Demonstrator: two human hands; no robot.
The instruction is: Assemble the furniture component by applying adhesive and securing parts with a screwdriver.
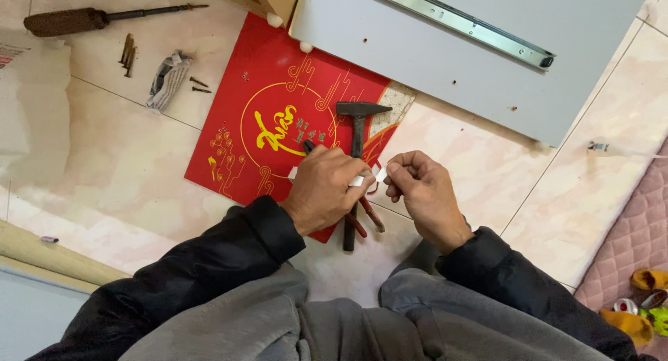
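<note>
Both hands are on one small white strip (pixel 367 177), right over the lower edge of the red board (pixel 250 124) lying on the tiled floor. The left hand (pixel 323 190) has its fingers curled shut around one end of the strip, and the right hand (pixel 423 190) pinches the other end between thumb and fingertips, so the piece spans the little gap between them. It looks like thin, flat white plastic or tape, short and narrow, with a slanted cut end on the right side. Can't tell if it's sticky or rigid from here.

As for progress, my read is it's somewhere in the middle. The strip is still in the hands, not fixed onto anything. The grey panel (pixel 445 55) just past the board's far corner already has a metal drawer slide (pixel 459 20) on it, so that bit seems done, though a few bare holes show in the panel.

Tools are lying idle. A hammer (pixel 356 152) sits on the board's right edge, and red-handled pliers (pixel 365 218) rest beside it under the hands. Well off to the board's left there's a brown-handled screwdriver (pixel 83 18), some loose screws (pixel 129 55) and a crumpled wrapper (pixel 167 79).
</note>
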